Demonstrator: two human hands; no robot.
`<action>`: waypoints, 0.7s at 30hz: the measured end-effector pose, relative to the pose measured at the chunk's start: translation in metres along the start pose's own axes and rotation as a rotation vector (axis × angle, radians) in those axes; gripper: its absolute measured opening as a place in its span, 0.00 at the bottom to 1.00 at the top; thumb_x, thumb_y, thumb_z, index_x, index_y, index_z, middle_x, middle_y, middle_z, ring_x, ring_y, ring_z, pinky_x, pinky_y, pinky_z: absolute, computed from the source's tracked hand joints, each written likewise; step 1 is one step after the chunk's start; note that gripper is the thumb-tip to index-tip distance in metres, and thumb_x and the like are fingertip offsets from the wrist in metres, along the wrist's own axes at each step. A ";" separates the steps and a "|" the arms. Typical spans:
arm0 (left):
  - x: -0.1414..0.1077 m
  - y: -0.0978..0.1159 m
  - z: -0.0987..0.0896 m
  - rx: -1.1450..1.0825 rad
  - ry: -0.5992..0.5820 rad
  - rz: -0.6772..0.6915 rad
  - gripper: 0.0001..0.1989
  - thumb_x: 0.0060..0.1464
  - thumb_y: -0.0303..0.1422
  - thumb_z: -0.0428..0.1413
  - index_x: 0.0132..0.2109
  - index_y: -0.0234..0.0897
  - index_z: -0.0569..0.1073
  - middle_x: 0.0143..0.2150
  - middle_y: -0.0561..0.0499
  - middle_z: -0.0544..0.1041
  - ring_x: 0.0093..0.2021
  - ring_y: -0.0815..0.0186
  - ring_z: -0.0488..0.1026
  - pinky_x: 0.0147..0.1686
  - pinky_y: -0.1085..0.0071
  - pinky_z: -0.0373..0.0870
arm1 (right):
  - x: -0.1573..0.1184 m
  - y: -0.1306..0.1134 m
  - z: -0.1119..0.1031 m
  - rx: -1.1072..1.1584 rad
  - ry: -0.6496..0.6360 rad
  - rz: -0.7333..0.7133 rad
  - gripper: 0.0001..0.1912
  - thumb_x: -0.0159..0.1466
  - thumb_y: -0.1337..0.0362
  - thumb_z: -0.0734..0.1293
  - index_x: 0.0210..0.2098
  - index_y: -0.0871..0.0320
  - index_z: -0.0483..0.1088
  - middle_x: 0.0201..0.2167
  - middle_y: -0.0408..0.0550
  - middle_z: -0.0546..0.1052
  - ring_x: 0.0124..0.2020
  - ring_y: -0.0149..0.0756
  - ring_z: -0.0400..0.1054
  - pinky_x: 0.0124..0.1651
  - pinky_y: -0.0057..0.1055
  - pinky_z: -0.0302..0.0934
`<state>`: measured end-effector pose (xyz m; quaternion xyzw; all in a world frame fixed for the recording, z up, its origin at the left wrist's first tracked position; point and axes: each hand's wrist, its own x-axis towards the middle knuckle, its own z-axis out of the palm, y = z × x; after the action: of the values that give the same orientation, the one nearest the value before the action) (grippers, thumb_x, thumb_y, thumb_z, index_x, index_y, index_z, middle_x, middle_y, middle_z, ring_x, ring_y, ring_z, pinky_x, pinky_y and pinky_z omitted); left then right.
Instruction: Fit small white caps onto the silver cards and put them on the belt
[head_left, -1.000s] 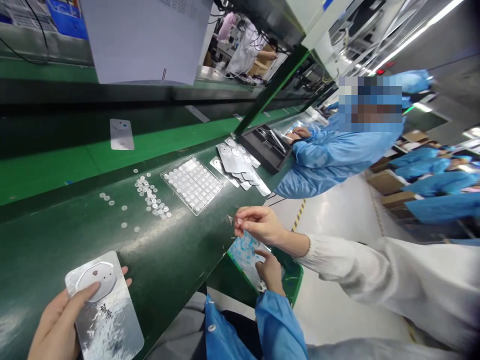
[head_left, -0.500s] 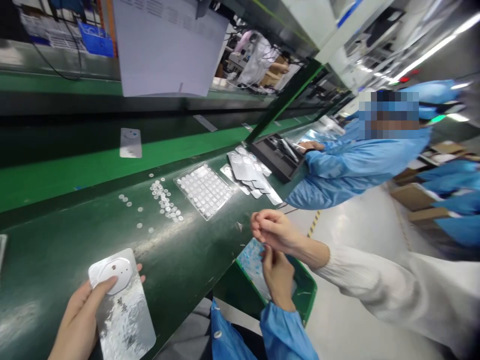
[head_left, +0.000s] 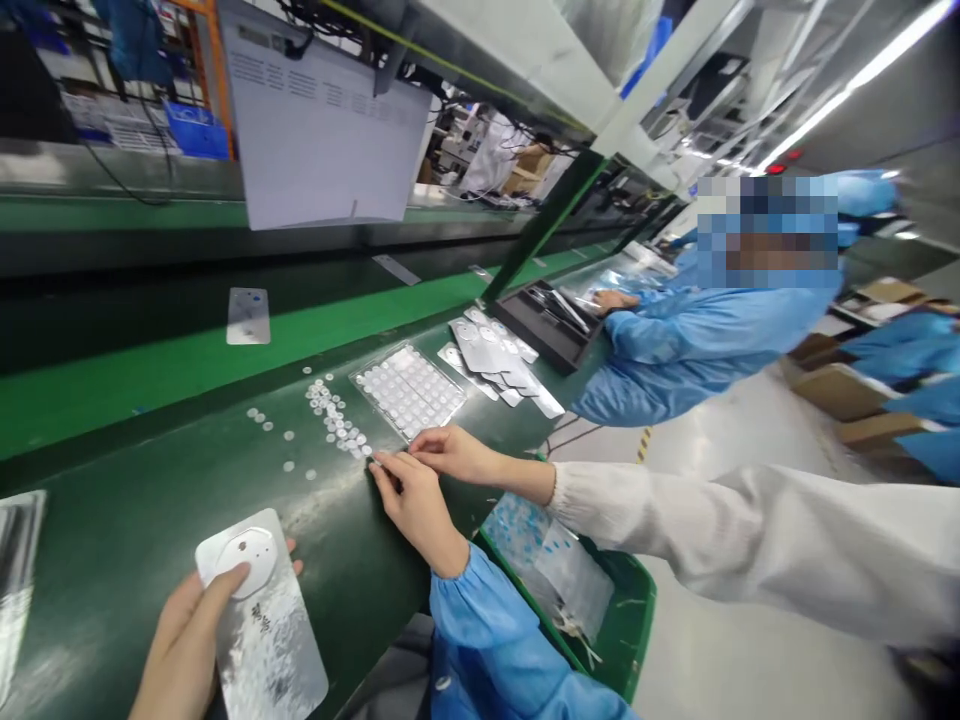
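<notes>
The left hand [head_left: 180, 640] is clamping its fingers on a silver card [head_left: 274, 635], near left. The right hand [head_left: 418, 505] is curling its fingers beside white discs [head_left: 342, 433], their grip unclear.

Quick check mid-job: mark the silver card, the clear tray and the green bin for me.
Card [head_left: 268, 624], head view: middle of its face.
Tray [head_left: 380, 411], head view: its lower-left rim.
Bin [head_left: 632, 608], head view: inside of its right wall.

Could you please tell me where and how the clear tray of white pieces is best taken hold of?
Probably grip the clear tray by two opposite edges, coming from above and keeping it level: it lies flat on the bench, and white pieces fill its middle.
</notes>
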<state>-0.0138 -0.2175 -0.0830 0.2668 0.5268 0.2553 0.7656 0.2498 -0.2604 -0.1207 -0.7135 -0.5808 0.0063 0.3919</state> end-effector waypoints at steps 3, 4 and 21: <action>0.000 0.001 0.002 -0.014 -0.018 0.020 0.28 0.41 0.45 0.72 0.47 0.31 0.85 0.49 0.40 0.85 0.54 0.42 0.81 0.44 0.65 0.83 | 0.004 0.003 0.011 -0.006 0.004 0.009 0.11 0.72 0.66 0.66 0.48 0.60 0.80 0.32 0.50 0.79 0.33 0.41 0.75 0.40 0.34 0.71; 0.000 0.000 0.002 -0.019 -0.031 0.025 0.28 0.42 0.45 0.72 0.47 0.31 0.84 0.50 0.40 0.85 0.53 0.42 0.81 0.45 0.65 0.83 | 0.004 0.005 0.014 -0.009 0.005 0.016 0.12 0.72 0.66 0.65 0.49 0.61 0.80 0.33 0.51 0.79 0.33 0.41 0.75 0.41 0.34 0.71; -0.001 -0.016 -0.002 0.148 0.043 0.411 0.50 0.59 0.46 0.64 0.78 0.50 0.45 0.59 0.43 0.80 0.46 0.49 0.84 0.43 0.59 0.83 | 0.010 -0.027 0.002 0.558 -0.136 0.361 0.20 0.70 0.48 0.69 0.40 0.61 0.80 0.28 0.51 0.81 0.23 0.36 0.75 0.19 0.26 0.66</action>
<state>-0.0140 -0.2298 -0.0938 0.4186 0.4949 0.3723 0.6642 0.2295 -0.2500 -0.1022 -0.6682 -0.4457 0.2820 0.5247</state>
